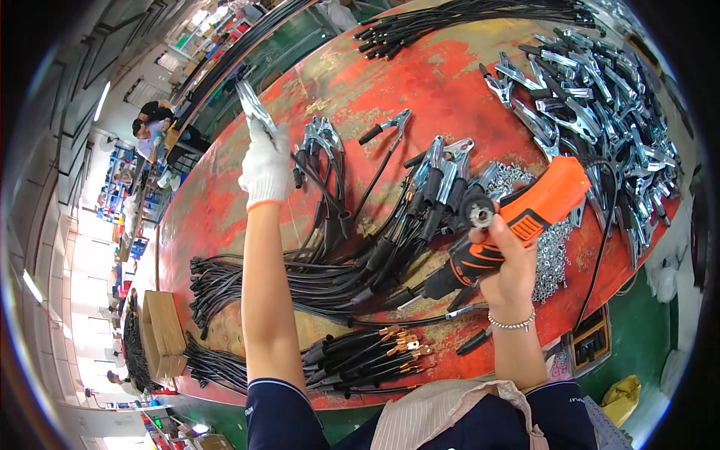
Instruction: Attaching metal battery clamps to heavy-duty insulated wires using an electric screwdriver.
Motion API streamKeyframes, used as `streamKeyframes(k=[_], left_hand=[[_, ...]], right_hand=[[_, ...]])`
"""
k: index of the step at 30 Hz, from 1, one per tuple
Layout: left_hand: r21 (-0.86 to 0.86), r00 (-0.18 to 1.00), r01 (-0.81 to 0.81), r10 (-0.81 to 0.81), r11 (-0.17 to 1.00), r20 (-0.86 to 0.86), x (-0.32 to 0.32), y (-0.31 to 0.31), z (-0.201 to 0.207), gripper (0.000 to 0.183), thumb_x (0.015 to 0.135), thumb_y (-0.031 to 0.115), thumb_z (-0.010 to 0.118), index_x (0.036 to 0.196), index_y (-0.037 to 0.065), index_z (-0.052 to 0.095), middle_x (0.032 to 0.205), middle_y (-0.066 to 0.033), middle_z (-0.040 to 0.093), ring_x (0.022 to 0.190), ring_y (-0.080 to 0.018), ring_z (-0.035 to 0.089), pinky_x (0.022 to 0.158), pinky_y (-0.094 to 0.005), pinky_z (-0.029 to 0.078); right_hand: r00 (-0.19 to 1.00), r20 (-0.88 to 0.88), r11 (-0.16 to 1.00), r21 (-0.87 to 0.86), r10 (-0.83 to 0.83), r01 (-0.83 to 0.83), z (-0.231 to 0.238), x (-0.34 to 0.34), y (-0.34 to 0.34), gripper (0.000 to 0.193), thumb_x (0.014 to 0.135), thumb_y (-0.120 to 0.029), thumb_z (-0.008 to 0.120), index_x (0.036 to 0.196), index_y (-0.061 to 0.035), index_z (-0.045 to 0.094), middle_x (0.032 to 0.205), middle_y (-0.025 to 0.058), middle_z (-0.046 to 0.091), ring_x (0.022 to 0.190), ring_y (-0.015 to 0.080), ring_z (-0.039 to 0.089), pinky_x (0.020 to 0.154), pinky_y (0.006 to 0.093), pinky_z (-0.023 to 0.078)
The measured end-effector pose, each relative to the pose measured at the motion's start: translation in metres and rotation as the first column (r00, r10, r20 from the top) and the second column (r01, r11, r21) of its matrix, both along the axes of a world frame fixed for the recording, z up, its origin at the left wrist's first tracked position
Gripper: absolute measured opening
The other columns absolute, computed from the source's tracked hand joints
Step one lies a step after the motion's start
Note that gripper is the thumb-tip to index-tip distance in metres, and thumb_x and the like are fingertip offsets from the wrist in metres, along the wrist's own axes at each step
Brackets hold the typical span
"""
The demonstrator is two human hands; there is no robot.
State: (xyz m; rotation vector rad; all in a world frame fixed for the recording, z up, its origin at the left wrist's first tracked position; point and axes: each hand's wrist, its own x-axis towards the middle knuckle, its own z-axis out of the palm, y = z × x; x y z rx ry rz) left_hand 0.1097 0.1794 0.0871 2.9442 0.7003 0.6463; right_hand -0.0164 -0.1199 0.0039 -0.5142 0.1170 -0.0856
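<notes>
My left hand (266,169), in a white knitted glove, reaches out over the far left of the table, closed around a metal spring clamp (253,105). The clamp's silver jaws point away from me. In my bare right hand (514,274) is an orange and black power screwdriver (551,199), its black nose angled down to the left. Between my hands lies a bunch of black cables (337,281), several with clamps (439,172) on their ends. One cable with a clamp (394,124) rests alone beyond them, and more clamped ends (322,139) sit beside my left hand.
A large heap of silver clamps (592,112) covers the table's right side, with small nuts (551,259) scattered near it. Cables with copper lugs (397,349) lie near me; more black cables (465,19) lie at the far edge. A cardboard box (163,334) stands left. People (154,120) sit farther off.
</notes>
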Motion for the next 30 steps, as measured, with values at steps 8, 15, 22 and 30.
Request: streamKeyframes(k=[8,15,22,30], left_hand=[[-0.018,0.810,0.445,-0.410,0.896,-0.418,0.026,-0.091,-0.103,0.059,0.084,0.044,0.058,0.131,0.011,0.044,0.115,-0.0206,0.060,0.102,-0.0374,0.060,0.082,-0.0464,0.049],[-0.260,0.873,0.265,-0.345,0.929,-0.344,0.074,-0.055,-0.151,0.039,0.090,0.043,0.042,0.112,0.017,0.060,0.108,-0.0177,0.063,0.107,-0.0380,0.057,0.089,-0.0490,0.044],[-0.550,0.897,0.428,-0.267,0.717,0.351,0.064,-0.031,-0.145,0.035,0.089,0.028,0.055,0.109,0.000,0.057,0.084,-0.0157,0.066,0.069,-0.0223,0.064,0.064,-0.0358,0.049],[-0.695,0.802,0.578,-0.144,0.428,0.579,0.053,-0.035,-0.141,0.031,0.092,0.019,0.055,0.114,-0.003,0.053,0.081,-0.0048,0.060,0.063,-0.0075,0.054,0.052,-0.0230,0.045]], right_hand=[[0.996,0.039,0.996,-0.025,-0.086,0.087,-0.004,0.007,-0.025,0.056,0.082,0.004,0.065,0.131,-0.0101,0.041,0.097,0.0037,0.062,0.083,0.0116,0.062,0.071,0.0273,0.054],[0.995,0.053,0.996,-0.038,-0.082,0.084,0.000,0.003,-0.031,0.061,0.077,0.004,0.071,0.129,-0.0107,0.041,0.097,0.0033,0.061,0.084,0.0133,0.061,0.074,0.0296,0.052],[0.988,0.014,0.980,-0.121,-0.157,0.157,-0.019,0.014,-0.039,0.054,0.086,-0.001,0.059,0.135,-0.0097,0.037,0.101,0.0051,0.059,0.081,0.0143,0.059,0.071,0.0325,0.051],[0.977,0.140,0.973,-0.143,-0.162,0.182,-0.012,0.011,-0.042,0.053,0.088,-0.003,0.058,0.137,-0.0086,0.036,0.106,0.0051,0.059,0.086,0.0139,0.060,0.074,0.0325,0.053]])
